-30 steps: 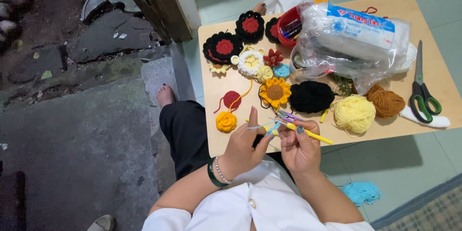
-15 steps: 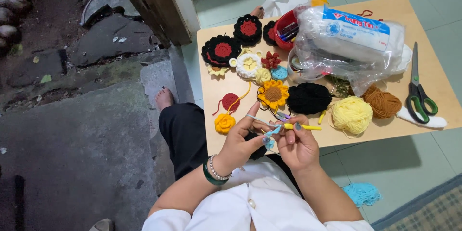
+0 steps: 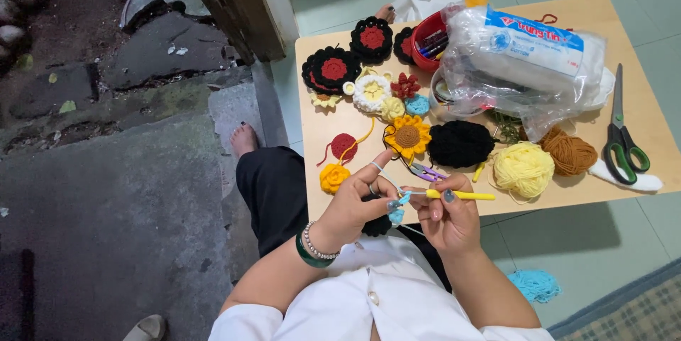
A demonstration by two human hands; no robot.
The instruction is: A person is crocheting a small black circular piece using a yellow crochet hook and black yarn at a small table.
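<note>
My left hand [image 3: 358,202] pinches a small light-blue crochet piece [image 3: 396,212], with thin yarn looped over its raised forefinger. My right hand [image 3: 448,215] grips a yellow-handled crochet hook [image 3: 461,195] whose tip points left into the blue piece. Both hands hover over the near edge of a low wooden table [image 3: 638,121], above my lap. A yellow crocheted sunflower [image 3: 407,136] and a black ball of yarn [image 3: 460,144] lie just beyond the hands.
Crocheted flowers in black-red [image 3: 332,69], white and orange lie on the table's left half. A plastic bag of stuffing [image 3: 528,50], a red tub, pale-yellow [image 3: 523,168] and brown [image 3: 569,151] yarn balls and green-handled scissors [image 3: 621,135] sit to the right. Blue yarn [image 3: 535,286] lies on the floor.
The hands have drawn closer together and the hook has turned from slanting down-right to nearly level. The view has shifted slightly.
</note>
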